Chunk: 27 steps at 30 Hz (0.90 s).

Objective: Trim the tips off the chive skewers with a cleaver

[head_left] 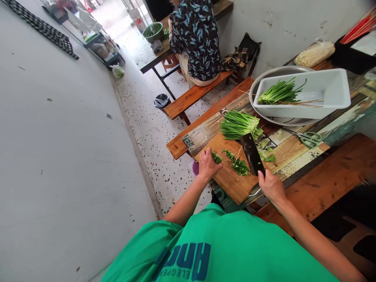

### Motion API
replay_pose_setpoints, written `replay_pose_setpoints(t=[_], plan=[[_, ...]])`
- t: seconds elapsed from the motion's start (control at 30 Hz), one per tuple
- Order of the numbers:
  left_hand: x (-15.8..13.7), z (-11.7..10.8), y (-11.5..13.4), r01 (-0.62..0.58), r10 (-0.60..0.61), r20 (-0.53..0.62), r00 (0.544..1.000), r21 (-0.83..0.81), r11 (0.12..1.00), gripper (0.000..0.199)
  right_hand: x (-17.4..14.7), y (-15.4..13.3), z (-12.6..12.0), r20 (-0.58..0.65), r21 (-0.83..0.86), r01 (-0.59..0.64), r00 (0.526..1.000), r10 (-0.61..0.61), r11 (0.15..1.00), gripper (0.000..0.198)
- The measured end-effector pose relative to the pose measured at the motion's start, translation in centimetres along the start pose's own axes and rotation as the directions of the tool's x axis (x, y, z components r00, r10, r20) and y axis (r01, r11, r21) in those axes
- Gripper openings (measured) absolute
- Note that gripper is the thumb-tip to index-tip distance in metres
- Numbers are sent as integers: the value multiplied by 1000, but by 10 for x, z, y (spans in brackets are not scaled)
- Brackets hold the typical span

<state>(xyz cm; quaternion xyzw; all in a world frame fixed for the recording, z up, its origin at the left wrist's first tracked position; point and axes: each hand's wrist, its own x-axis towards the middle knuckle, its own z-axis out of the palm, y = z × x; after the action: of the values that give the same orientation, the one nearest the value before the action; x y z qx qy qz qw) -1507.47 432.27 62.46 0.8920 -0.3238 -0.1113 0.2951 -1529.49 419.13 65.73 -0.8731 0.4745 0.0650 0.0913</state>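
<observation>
On the wooden cutting board (227, 184), my left hand (208, 164) closes its fingers around a short bundle of green chives (216, 157). My right hand (270, 186) grips a cleaver (250, 152) by its handle end; its wide dark blade is raised above the board's right side, with a green scrap stuck to it. Between the two hands lie small chopped green bits (240, 167) and a few thin wooden skewers. A large bunch of long chives (239, 124) rests at the far edge of the board, just beyond the blade.
A white plastic tub (331, 92) with chives and skewers sits in a metal basin (258, 84). Green-handled scissors (311, 139) lie to the right. Wooden benches (205, 119) flank the table. Another person (199, 43) sits at a farther table with a metal bowl (154, 33) of greens.
</observation>
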Motion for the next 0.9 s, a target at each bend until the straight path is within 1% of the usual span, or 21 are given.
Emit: replay_pose_setpoints(t=[0.07, 0.1, 0.17, 0.23, 0.3, 0.33, 0.4, 0.47, 0.53, 0.6, 0.67, 0.7, 0.77, 0.83, 0.9], plan=[[2, -10, 1, -99, 68, -147, 987, -218, 971, 80, 4, 4, -1, -29, -4, -9, 1000, 9, 1000, 26], [3, -12, 0, -148, 83, -200, 976, -336, 930, 79, 7, 6, -2, -44, -7, -13, 999, 13, 1000, 27], [3, -9, -3, -206, 76, -250, 965, -551, 809, 77, 11, 11, -3, -69, -13, -16, 998, 15, 1000, 29], [0, 4, -12, -203, 30, -250, 968, -703, 682, 75, 14, 15, -5, -83, -22, -17, 996, 15, 1000, 31], [-7, 26, -25, -157, -49, -230, 972, -791, 592, 74, 17, 17, -7, -85, -33, -16, 996, 13, 999, 32], [-12, 39, -33, -122, -100, -214, 972, -818, 562, 74, 17, 18, -9, -83, -39, -15, 997, 12, 999, 32], [-25, 64, -50, -43, -184, -171, 968, -835, 548, 76, 19, 18, -10, -74, -51, -12, 997, 8, 999, 32], [-40, 84, -68, -1, -218, -158, 963, -810, 587, 79, 19, 16, -10, -71, -58, -1, 997, -3, 998, 32], [-55, 97, -83, 26, -233, -168, 958, -757, 653, 85, 19, 12, -9, -76, -59, 21, 997, -26, 998, 32], [-67, 101, -94, 74, -251, -169, 953, -673, 735, 91, 19, 8, -7, -83, -44, 53, 995, -56, 998, 31], [-73, 99, -101, 138, -269, -173, 947, -537, 832, 93, 17, 2, -3, -89, -16, 93, 992, -94, 996, 28], [-74, 96, -101, 162, -267, -185, 946, -443, 882, 93, 16, 0, -1, -93, 0, 112, 989, -112, 994, 27], [-69, 90, -97, 158, -204, -187, 961, -235, 959, 95, 13, -5, 3, -94, 24, 141, 986, -138, 990, 26], [-56, 85, -86, 85, -91, -114, 989, -59, 995, 100, 9, -9, 7, -83, 31, 163, 984, -160, 986, 26], [-35, 83, -69, 12, -12, 0, 1000, 57, 998, 106, 4, -11, 11, -69, 22, 196, 979, -194, 980, 26]])
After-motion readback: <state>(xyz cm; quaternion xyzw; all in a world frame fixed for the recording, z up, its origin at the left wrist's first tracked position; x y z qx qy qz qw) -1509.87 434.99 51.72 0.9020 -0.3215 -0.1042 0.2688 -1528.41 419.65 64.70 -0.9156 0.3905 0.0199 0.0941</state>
